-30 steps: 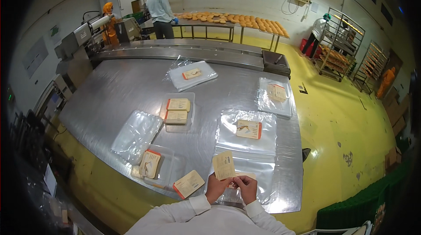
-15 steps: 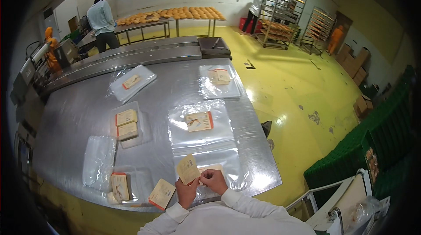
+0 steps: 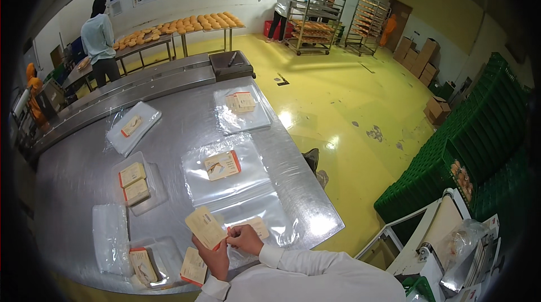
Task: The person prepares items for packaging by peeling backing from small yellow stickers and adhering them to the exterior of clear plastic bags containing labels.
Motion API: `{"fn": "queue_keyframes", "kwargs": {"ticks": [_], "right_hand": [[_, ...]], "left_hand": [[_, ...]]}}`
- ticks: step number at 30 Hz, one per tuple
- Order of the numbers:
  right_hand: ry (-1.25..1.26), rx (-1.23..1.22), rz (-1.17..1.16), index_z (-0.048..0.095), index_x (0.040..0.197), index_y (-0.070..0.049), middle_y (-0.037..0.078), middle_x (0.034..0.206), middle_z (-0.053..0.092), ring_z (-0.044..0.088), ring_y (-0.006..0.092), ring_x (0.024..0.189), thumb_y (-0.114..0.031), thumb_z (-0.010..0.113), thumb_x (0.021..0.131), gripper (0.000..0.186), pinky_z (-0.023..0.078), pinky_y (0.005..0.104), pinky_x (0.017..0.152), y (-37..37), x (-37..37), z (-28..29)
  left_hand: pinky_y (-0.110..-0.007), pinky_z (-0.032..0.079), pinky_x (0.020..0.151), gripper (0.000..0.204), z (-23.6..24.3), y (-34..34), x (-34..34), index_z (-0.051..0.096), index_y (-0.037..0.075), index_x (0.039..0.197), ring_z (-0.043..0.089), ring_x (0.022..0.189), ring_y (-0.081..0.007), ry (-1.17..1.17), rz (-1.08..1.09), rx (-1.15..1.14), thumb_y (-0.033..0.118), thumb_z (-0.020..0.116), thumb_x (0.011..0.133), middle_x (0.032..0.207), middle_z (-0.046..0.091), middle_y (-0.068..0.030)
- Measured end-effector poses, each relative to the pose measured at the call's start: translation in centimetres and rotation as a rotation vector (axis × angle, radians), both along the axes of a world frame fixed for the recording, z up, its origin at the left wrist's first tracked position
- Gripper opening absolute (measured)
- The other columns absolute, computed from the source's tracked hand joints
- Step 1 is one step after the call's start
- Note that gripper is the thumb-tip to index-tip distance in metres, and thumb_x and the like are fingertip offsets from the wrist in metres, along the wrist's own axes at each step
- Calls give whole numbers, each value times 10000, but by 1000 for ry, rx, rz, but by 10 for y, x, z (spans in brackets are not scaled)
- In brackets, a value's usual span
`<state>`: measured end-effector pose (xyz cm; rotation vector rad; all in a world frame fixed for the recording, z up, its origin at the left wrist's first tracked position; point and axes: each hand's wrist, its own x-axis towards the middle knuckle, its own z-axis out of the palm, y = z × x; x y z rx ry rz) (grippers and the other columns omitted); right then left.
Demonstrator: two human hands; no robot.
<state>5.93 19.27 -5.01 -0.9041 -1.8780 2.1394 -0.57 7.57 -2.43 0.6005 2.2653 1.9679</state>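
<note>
My left hand (image 3: pixel 214 258) is closed around cream printed cards (image 3: pixel 204 225), probably a small stack, held tilted over the near edge of the table. My right hand (image 3: pixel 246 240) pinches at the cards' lower right corner, where an orange-red edge shows. Another cream card (image 3: pixel 258 225) lies on a clear plastic bag just behind my right hand, partly covered by it. Farther up, a card with an orange-red edge (image 3: pixel 222 165) rests on more flat clear bags (image 3: pixel 194 186). Beside my left wrist, more cards (image 3: pixel 193 266) lie on the table.
The steel table (image 3: pixel 84 172) also bears plastic tubs of cards (image 3: pixel 160 186) and stacked bags (image 3: pixel 111 240). Green crates (image 3: pixel 451 150) and a white-framed machine (image 3: pixel 434 229) stand at right. Behind are bread tables (image 3: pixel 180 27), a rack (image 3: pixel 315 14) and several people.
My view has turned to the right, so the table and room appear farther left. Both hands stay at the cards, with the right fingers still pinching their corner.
</note>
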Motion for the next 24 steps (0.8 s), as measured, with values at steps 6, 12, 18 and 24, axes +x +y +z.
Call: {"fn": "queue_keyframes", "kwargs": {"ticks": [6, 12, 18, 24], "right_hand": [[78, -116, 91, 704, 940, 56, 62, 786, 698, 625, 92, 650, -122, 712, 895, 183, 525, 243, 604, -1, -21, 12], [100, -126, 202, 711, 963, 54, 67, 800, 706, 635, 99, 661, -139, 717, 915, 199, 531, 245, 620, -5, -38, 25], [141, -89, 246, 694, 917, 64, 69, 781, 689, 637, 113, 654, -129, 698, 914, 193, 517, 258, 604, -14, -50, 17], [212, -54, 321, 655, 894, 25, 18, 737, 632, 592, 79, 647, -110, 686, 932, 144, 502, 251, 597, -28, -63, 2]], "left_hand": [[-316, 565, 827, 965, 26, -6, -17, 251, 81, 1510, 569, 1150, -261, -30, 95, 166, -170, 714, 701, 1328, 463, -164], [-302, 552, 819, 478, 6, -44, -48, 611, 32, 1201, 557, 1194, -280, -275, -66, 16, -94, 750, 762, 1373, 447, -166], [-392, 428, 1038, 84, 6, -46, -47, 705, 19, 850, 509, 1284, -333, -101, -39, -68, 4, 768, 796, 1422, 440, -172], [-426, 332, 1120, 80, 12, -53, -49, 670, 22, 850, 456, 1341, -355, 17, 50, -208, 15, 742, 814, 1425, 457, -163]]}}
